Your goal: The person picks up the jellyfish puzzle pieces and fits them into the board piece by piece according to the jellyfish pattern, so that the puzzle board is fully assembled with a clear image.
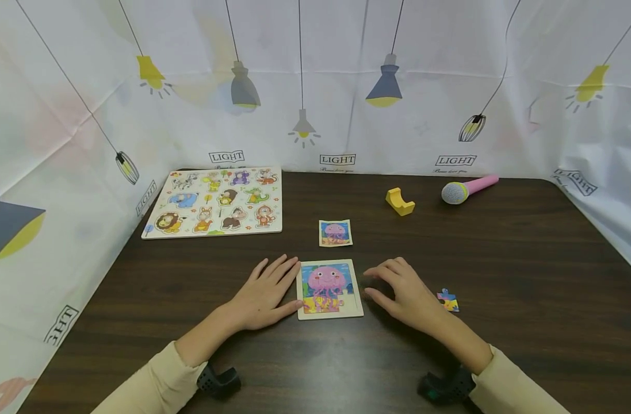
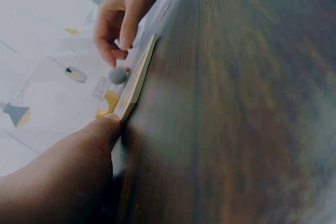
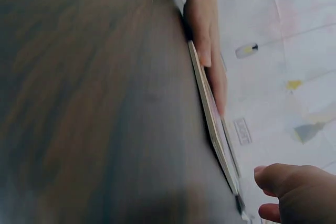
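Note:
A small square jigsaw puzzle (image 1: 327, 282) of a pink jellyfish lies in a pale tray, a bare cream patch showing at its lower right. My left hand (image 1: 267, 292) rests at the tray's left edge with fingers spread and thumb on the rim. In the left wrist view, the left thumb (image 2: 94, 135) meets the tray's edge (image 2: 140, 80). Just right of the tray is my right hand (image 1: 404, 296), fingers loosely bent and apart, nothing between them. One loose puzzle piece (image 1: 448, 301), blue, yellow and pink, lies beside the right wrist.
Beyond the puzzle lies a small jellyfish picture card (image 1: 335, 233). An animal board (image 1: 217, 202) sits at the back left. A yellow curved block (image 1: 400, 202) and a pink toy microphone (image 1: 467, 190) are at the back right. A printed cloth (image 1: 336, 132) borders the table.

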### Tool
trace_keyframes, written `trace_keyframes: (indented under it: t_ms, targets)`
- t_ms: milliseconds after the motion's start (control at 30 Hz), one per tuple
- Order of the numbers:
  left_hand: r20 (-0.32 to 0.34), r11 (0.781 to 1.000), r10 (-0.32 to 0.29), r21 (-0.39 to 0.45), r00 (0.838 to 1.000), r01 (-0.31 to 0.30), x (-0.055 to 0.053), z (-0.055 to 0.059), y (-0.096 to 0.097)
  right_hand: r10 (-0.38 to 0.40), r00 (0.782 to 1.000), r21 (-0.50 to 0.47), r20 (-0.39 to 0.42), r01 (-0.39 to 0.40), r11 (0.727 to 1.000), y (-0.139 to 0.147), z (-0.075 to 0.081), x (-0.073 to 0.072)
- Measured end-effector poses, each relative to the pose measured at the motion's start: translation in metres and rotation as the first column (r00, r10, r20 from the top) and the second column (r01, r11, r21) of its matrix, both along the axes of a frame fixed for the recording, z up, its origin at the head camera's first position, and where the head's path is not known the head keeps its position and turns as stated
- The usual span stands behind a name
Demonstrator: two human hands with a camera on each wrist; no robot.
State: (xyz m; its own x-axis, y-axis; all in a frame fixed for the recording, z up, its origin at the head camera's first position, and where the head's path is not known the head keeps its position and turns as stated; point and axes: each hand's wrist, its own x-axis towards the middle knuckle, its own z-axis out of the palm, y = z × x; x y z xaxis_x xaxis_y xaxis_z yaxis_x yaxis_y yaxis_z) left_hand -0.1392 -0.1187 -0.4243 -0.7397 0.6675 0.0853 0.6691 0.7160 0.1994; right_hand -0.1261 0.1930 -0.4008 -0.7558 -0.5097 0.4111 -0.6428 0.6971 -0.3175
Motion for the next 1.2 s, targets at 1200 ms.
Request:
trace_keyframes:
  t_ms: [1200]
  targets:
    - [0.020,1.000,0.007,0.002,1.000,-0.007,0.001,0.001,0.001,-0.212,0.976,-0.010,-0.048,0.212,0.977,0.110,-0.012,0.037]
